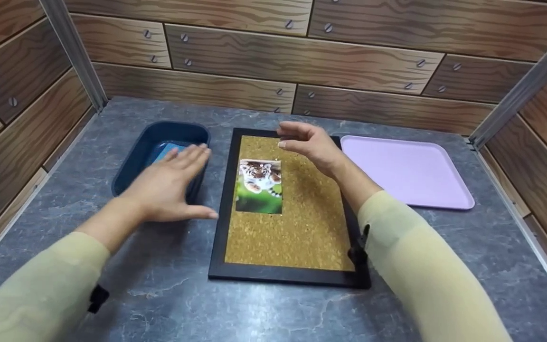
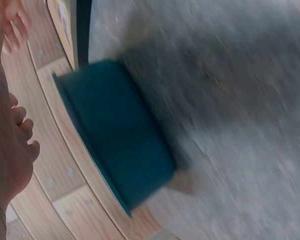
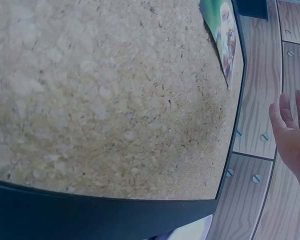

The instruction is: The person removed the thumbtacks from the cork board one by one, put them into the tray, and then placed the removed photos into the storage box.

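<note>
Blue bin [image 2: 117,132], apparently below left grip [image 1: 169,183]

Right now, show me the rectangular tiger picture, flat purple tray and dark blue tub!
Rectangular tiger picture [image 1: 259,186], head view: its middle.
Flat purple tray [image 1: 411,173], head view: bare surface.
Dark blue tub [image 2: 117,135], left wrist view: outer wall.

Tub [image 1: 127,164] near far left corner of surface [image 1: 174,308], item [image 1: 163,150] inside — corkboard [image 1: 287,242] at middle, photo [image 1: 258,202] on it by left edge — tray [image 1: 411,175] right of corkboard, toward far right corner.
</note>
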### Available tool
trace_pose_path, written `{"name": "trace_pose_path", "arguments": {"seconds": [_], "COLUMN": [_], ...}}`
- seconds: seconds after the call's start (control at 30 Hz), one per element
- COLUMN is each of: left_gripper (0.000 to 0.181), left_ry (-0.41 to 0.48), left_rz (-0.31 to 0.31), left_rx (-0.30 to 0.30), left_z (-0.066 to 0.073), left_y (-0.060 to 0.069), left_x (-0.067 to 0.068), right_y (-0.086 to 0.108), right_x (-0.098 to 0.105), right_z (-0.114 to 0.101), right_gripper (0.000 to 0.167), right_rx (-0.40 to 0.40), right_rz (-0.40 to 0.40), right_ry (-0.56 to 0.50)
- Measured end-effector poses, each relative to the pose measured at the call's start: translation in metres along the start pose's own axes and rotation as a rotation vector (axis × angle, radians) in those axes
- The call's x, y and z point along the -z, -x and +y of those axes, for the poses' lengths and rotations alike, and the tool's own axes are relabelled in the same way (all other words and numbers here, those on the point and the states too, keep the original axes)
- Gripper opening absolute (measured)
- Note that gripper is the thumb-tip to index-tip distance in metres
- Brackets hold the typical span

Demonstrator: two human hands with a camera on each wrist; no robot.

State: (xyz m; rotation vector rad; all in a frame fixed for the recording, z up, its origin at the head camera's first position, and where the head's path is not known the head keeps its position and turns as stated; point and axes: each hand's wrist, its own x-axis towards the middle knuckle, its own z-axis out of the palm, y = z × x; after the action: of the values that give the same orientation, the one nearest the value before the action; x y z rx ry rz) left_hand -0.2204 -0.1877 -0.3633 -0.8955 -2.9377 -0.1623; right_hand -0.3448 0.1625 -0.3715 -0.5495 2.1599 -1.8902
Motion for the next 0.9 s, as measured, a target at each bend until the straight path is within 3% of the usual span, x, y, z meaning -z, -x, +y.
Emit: {"name": "trace_pose_path", "arguments": {"seconds": [0.3,0.47,0.73,0.9], "left_gripper": [0.127,0.125,0.126,0.126], "left_ry": [0.022,0.015,0.004,0.001], "left_rz": [-0.023,-0.079,-0.157,-0.165], "left_rx": [-0.137,-0.209,-0.266,-0.281], "left_z": [0.032,0.045,0.054,0.054], "left_y": [-0.013,-0.019,-0.027,-0.029], "left_x": [-0.019,-0.034,-0.052,-0.06], "right_y": [-0.003,-0.005,-0.013,-0.017], "right_x": [-0.002,-0.007,-0.008,-0.007], "right_z": [0.014,0.018,0.029,0.035], "right_gripper": [0.055,0.056,0.054,0.051], "right_rx": [-0.005,-0.007,0.001,0.005], "right_rz": [0.019,0.017,0.013,0.009], "right_ry": [0.029,0.007,0.085,0.169]}}
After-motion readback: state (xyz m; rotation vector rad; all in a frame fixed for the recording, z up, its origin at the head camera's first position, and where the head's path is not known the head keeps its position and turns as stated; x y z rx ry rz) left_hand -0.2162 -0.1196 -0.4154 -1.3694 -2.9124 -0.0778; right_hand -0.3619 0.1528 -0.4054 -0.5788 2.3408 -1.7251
